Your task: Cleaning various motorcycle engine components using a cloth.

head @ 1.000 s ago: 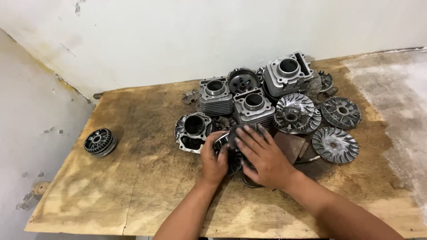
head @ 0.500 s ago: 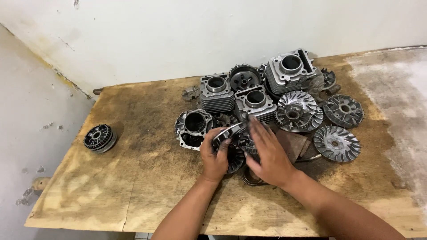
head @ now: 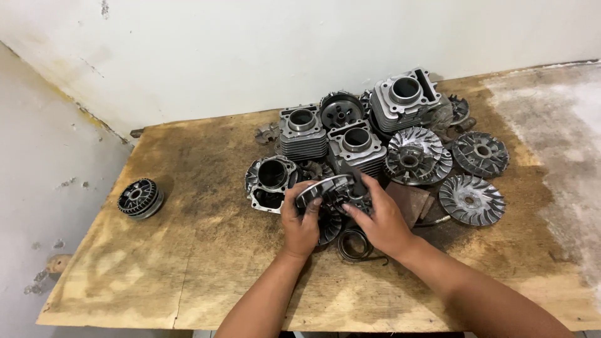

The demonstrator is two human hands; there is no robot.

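My left hand point(head: 299, 222) and my right hand point(head: 379, 219) both grip a round metal clutch part point(head: 328, 191), tilted up off the wooden table point(head: 188, 250). The part is grey and dark, disc-shaped with pieces bolted on it. Below it lie a dark finned disc, partly hidden by my hands, and a coil spring point(head: 354, 244). Just left of my left hand sits an open engine casing point(head: 270, 178).
Behind my hands stand several finned engine cylinders point(head: 302, 133) and finned pulley discs point(head: 471, 199). A rusty flat plate point(head: 410, 201) lies right of my right hand. One dark round part point(head: 139, 198) sits alone near the table's left edge. White walls close the back and left.
Both hands have lifted the clutch part off the pile and tilted it up. The right hand has shifted from lying flat over the parts to gripping its right side.
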